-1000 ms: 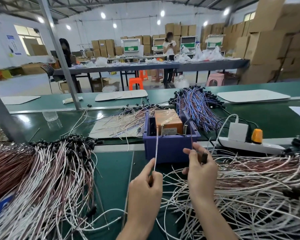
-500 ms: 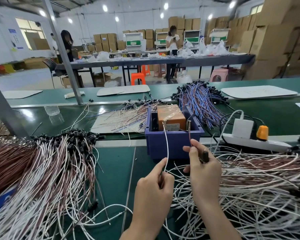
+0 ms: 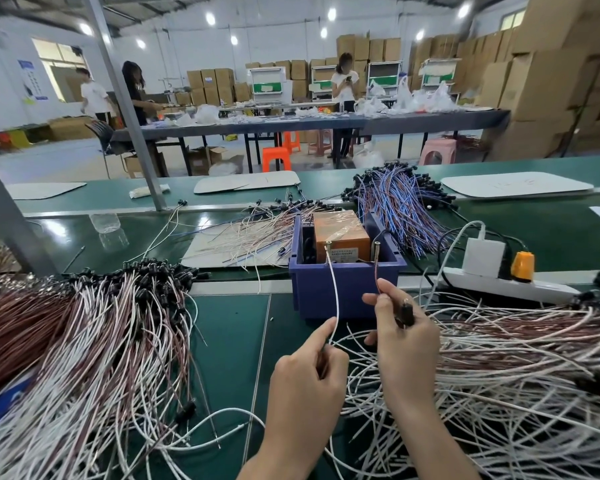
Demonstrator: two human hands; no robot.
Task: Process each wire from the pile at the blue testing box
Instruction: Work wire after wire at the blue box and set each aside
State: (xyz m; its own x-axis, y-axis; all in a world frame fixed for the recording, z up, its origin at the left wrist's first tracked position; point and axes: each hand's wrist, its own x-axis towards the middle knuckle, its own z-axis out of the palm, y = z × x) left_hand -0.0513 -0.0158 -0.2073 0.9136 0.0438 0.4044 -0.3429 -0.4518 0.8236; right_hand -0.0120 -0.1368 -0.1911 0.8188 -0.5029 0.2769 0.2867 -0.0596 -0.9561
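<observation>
The label print on the orange tester (image 3: 343, 252) was too small to read, the white wire (image 3: 334, 292) vanished into the left hand (image 3: 305, 386), the brown wire (image 3: 377, 275) behind the right hand (image 3: 406, 348), and the left pile (image 3: 84, 341) and right pile (image 3: 520, 362) were cut off at the edges.

the testing box (image 3: 343, 289) stands in the middle, one wire pile (image 3: 66, 341) to its front left, another pile (image 3: 516, 358) to its front right. a bundle (image 3: 395, 206) lies behind it, a power strip (image 3: 506, 287) to its right, loose wires (image 3: 243, 237) to its left.
</observation>
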